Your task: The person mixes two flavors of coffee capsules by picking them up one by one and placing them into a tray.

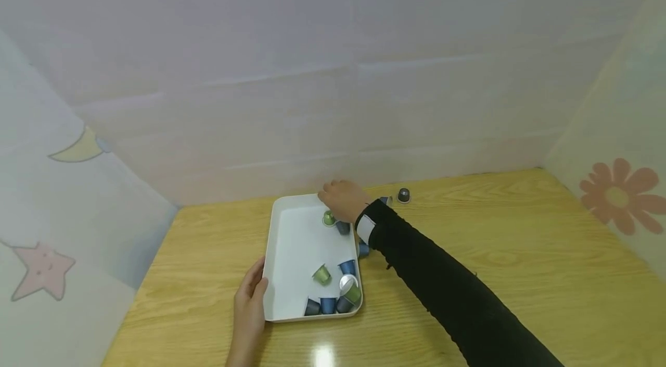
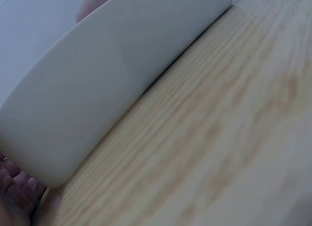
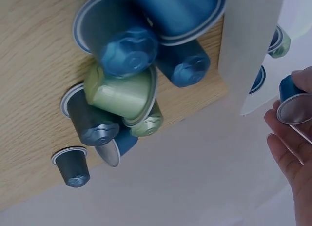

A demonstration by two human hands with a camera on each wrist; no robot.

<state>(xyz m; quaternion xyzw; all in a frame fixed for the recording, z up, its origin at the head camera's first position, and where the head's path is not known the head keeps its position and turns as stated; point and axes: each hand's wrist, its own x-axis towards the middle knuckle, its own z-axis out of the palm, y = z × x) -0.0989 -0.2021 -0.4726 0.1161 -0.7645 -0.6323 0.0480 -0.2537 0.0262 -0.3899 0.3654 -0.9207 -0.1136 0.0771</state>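
Observation:
A white rectangular tray [image 1: 291, 248] lies on the wooden table, its left side gripped by my left hand [image 1: 251, 300], thumb at the rim and fingers along the outer wall. My right hand [image 1: 344, 199] is over the tray's far right corner. Between its thumb and fingers it pinches a blue coffee capsule [image 3: 286, 89], foil lid toward the camera in the right wrist view. Below that hand, a green capsule [image 1: 328, 218] and a dark capsule [image 1: 343, 228] lie in the tray. Several blue, dark and green capsules, including a green one [image 1: 322, 275], occupy its near right part.
Outside the tray's right wall, several capsules form a heap, with a green capsule [image 3: 122, 94] among blue and dark ones. My right forearm mostly hides it in the head view. A dark capsule [image 1: 403, 195] stands apart near the table's back edge, before the pale wall [image 1: 333, 124].

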